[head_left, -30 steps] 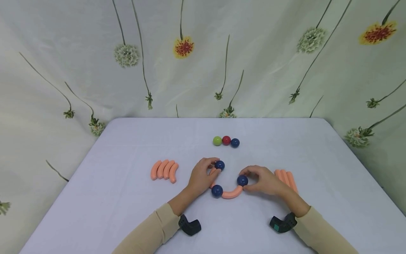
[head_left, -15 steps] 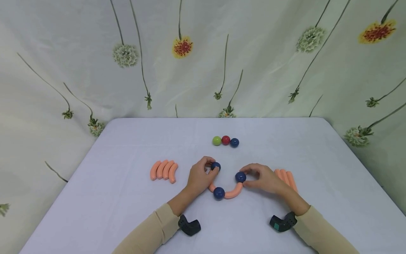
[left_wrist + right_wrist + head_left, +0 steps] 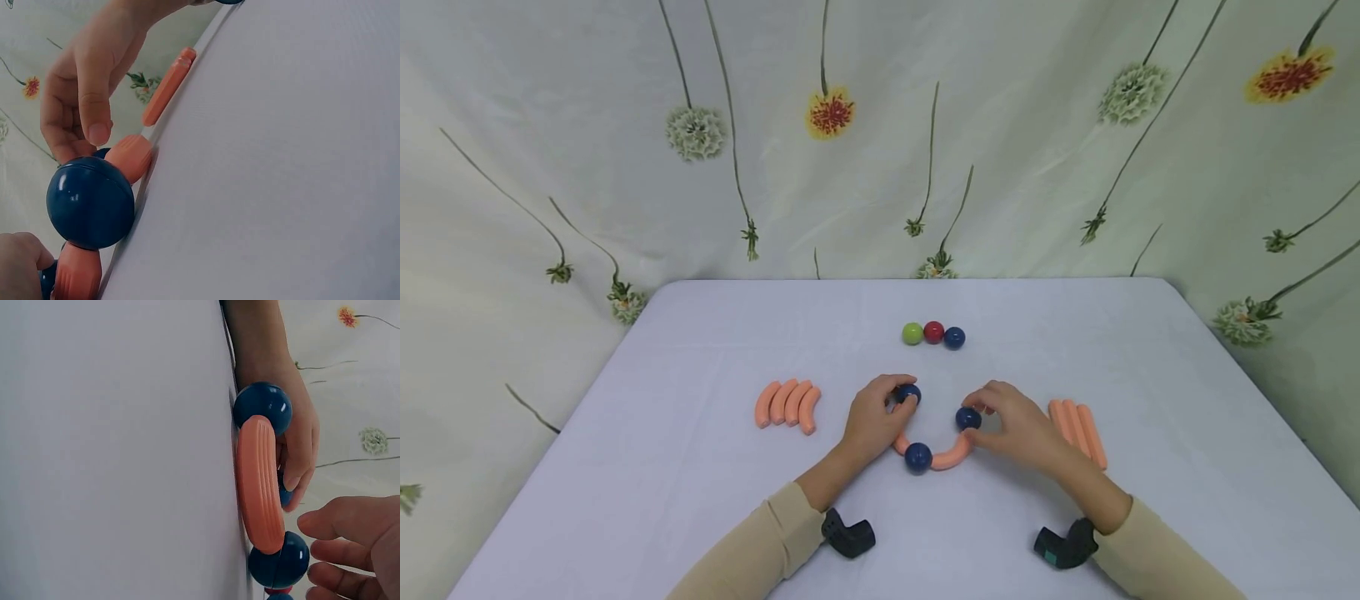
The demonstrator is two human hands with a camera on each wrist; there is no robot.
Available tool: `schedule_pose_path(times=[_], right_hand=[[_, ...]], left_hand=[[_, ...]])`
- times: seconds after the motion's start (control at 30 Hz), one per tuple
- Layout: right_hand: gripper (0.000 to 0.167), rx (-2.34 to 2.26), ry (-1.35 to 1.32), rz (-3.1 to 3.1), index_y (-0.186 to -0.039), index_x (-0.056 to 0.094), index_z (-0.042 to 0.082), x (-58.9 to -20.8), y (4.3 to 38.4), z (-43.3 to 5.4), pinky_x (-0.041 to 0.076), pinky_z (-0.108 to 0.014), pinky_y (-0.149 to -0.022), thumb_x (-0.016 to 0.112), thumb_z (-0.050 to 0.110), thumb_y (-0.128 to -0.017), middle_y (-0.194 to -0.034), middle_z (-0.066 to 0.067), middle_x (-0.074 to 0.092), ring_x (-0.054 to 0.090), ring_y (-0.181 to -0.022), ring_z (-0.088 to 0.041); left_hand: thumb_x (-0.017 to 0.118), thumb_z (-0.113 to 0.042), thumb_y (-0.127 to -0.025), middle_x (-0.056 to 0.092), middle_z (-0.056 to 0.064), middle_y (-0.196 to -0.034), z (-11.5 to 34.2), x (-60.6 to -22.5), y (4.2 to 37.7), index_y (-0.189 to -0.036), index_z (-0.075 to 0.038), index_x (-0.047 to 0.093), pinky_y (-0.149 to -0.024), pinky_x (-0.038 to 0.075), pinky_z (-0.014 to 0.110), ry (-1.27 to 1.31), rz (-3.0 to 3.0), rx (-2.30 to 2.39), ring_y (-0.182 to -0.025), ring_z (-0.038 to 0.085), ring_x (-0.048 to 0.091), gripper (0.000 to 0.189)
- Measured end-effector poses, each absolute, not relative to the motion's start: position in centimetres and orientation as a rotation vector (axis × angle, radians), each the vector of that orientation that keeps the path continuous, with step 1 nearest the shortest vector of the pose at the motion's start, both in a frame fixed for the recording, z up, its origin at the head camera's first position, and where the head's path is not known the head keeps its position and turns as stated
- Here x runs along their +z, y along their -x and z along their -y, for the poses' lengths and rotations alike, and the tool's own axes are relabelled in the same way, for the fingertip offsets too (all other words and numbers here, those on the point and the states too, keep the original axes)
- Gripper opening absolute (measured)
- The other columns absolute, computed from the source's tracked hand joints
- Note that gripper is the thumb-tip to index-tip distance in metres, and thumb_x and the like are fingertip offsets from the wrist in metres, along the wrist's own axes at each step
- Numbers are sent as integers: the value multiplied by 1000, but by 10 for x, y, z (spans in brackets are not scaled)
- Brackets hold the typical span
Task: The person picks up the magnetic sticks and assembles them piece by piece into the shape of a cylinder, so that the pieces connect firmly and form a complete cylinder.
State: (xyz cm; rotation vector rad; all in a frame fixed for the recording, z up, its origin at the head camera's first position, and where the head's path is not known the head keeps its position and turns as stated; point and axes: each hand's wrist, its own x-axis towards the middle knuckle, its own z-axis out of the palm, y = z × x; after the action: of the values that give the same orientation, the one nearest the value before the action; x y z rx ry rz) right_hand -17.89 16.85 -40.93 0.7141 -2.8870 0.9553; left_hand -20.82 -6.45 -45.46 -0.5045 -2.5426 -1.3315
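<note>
Two curved orange rods and three blue balls form a U-shaped chain. My left hand [image 3: 869,423] pinches the blue ball [image 3: 911,395] at the chain's far left end between thumb and fingers. From it the left curved rod [image 3: 901,443], partly hidden by that hand, runs to the middle blue ball [image 3: 918,457]. The right curved rod [image 3: 951,456] leads on to the right-end blue ball [image 3: 967,418]. Around this ball my right hand [image 3: 1018,427] has its thumb and fingers spread; in the right wrist view, the fingertips [image 3: 306,521] stand slightly apart from the ball [image 3: 279,560].
Green [image 3: 912,333], red [image 3: 934,332] and blue [image 3: 954,337] balls sit in a row at the back. Several curved orange rods [image 3: 787,403] lie at the left. Straight orange rods [image 3: 1078,432] lie beyond my right hand. A floral cloth [image 3: 880,167] hangs behind the white table [image 3: 715,500].
The chain's left-end ball has moved left, and its middle ball slightly right and nearer. My right hand has lifted and its fingers have loosened from the right-end ball.
</note>
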Motion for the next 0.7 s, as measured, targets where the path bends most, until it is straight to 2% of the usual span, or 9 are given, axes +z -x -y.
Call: schedule_pose_path(times=[0.3,0.4,0.7], right_hand=[[8,968,-884,2952,-95,71,12,-407,168,-159,45,-23,-57,71,14,-87,-70,13,55,48,-63,-3],[5,985,-907,2975,-93,71,13,-408,165,-156,45,-22,-57,71,15,-88,-69,15,56,49,-61,-1],[16,996,-830,2972,-101,71,10,-411,167,-155,46,-24,-62,72,20,-89,-75,13,58,51,-69,-5]], left_hand=[[65,-16,-88,65,4,-107,65,-455,209,-113,-9,68,-76,47,31,496,2529,-1332,-90,16,56,26],[64,-16,-88,65,5,-107,65,-455,210,-113,-9,68,-79,48,34,488,2530,-1330,-92,17,57,26],[64,-17,-88,64,7,-107,64,-454,209,-111,-7,68,-84,48,38,426,2541,-1325,-95,20,57,26]])
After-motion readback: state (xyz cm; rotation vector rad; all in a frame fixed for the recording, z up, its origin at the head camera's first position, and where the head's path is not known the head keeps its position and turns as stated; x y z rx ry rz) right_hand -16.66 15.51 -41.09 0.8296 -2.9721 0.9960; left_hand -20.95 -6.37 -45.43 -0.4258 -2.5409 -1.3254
